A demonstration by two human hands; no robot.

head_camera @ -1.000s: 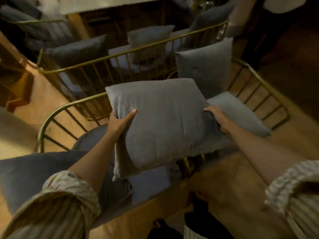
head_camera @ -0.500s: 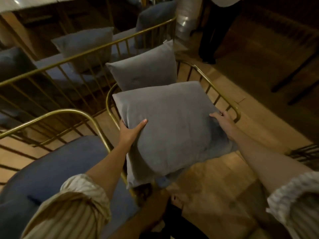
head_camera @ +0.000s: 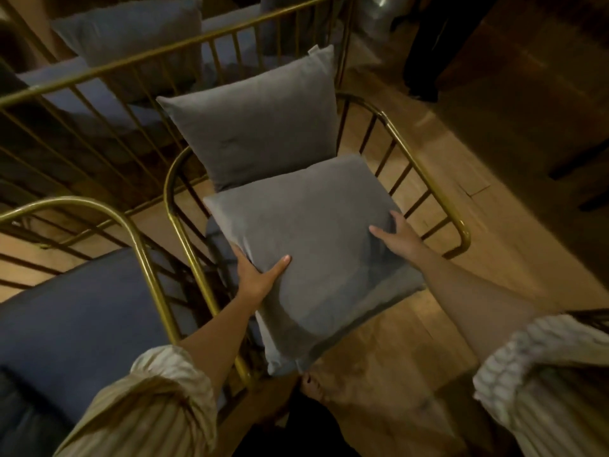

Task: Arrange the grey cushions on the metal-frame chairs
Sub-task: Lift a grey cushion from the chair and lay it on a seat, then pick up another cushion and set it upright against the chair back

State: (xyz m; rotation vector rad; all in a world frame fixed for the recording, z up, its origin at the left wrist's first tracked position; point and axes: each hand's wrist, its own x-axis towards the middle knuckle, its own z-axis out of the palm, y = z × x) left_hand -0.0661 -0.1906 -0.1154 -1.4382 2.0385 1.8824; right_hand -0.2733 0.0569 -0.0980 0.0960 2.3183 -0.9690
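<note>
As a grey cushion (head_camera: pixel 316 255) hangs at frame centre over the metal-frame chair (head_camera: pixel 425 179), the left hand (head_camera: pixel 255 275) and right hand (head_camera: pixel 400 237) clasp its side edges; levelling it before lowering it square against the upright back cushion (head_camera: pixel 253 120) looks wisest

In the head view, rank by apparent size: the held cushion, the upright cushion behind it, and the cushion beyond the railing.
1. Held cushion, largest, though nearest the camera.
2. Upright cushion, possibly the same true size.
3. Far cushion, smallest, farthest and partly hidden by the railing.

Left hand (head_camera: pixel 255 275), right hand (head_camera: pixel 400 237): both gripping.
</note>
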